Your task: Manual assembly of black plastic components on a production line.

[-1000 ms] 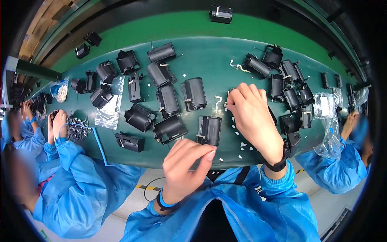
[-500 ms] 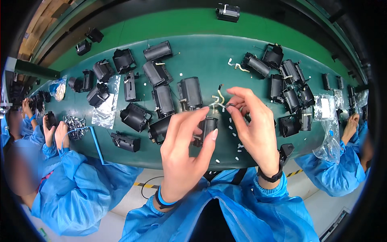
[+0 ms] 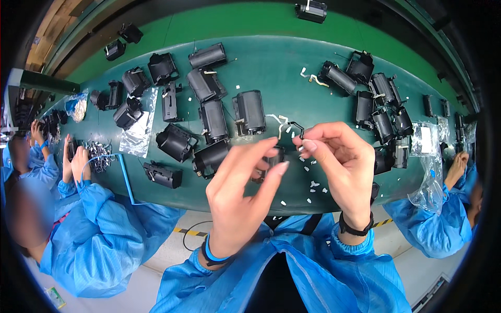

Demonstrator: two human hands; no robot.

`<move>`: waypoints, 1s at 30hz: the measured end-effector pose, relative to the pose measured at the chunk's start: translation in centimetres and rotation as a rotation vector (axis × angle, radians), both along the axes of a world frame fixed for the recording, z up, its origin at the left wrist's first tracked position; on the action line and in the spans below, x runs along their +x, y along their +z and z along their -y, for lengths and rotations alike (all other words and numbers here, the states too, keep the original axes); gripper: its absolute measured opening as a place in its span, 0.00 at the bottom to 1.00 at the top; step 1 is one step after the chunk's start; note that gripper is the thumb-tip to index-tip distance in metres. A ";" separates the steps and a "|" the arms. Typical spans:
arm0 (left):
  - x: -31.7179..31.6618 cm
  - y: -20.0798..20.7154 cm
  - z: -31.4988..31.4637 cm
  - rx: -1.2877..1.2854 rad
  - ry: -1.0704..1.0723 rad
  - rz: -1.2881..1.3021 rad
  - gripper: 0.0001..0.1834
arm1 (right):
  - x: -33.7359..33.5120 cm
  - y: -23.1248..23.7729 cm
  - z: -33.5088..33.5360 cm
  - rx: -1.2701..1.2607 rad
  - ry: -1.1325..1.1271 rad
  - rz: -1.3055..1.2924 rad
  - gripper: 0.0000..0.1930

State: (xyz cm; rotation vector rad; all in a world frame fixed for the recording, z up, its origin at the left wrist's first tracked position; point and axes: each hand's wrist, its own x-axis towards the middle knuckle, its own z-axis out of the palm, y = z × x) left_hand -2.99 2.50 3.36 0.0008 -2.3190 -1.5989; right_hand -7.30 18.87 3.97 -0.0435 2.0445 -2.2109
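My right hand is closed, thumb and forefinger pinching a thin bent flex cable with a black stretch and pale strands. The cable's white branches hang toward the forefinger of my left hand; whether they touch is unclear. My left thumb and forefinger are spread apart, with nothing visible gripped. Behind those fingers lies a black plastic housing, mostly hidden. Just beyond, another black cylindrical housing stands on the green table. Small white scraps are scattered below my right hand.
Black housings cluster at left and more at right. Another pale flex cable lies farther back. Clear plastic bags rest on the table. Co-workers in blue smocks sit at left and right.
The cable has turned in my right fingers, its black stretch now beside the fingertips. My right hand has shifted slightly right and nearer. The whole view has tilted slightly.
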 end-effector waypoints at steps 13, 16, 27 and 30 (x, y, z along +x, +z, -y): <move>0.8 0.1 0.1 0.214 -0.048 0.003 0.07 | 1.6 -0.2 0.1 -0.030 0.131 -0.178 0.07; 0.8 0.2 0.1 0.269 -0.032 0.058 0.08 | 1.6 -0.1 0.0 0.037 0.182 -0.170 0.06; 0.6 -0.4 -0.7 -0.163 0.085 -0.298 0.12 | 2.1 -0.4 1.5 0.207 0.014 -0.437 0.07; 0.6 -0.5 -0.3 -0.095 0.060 -0.245 0.11 | 2.0 0.0 1.3 0.291 0.033 -0.530 0.08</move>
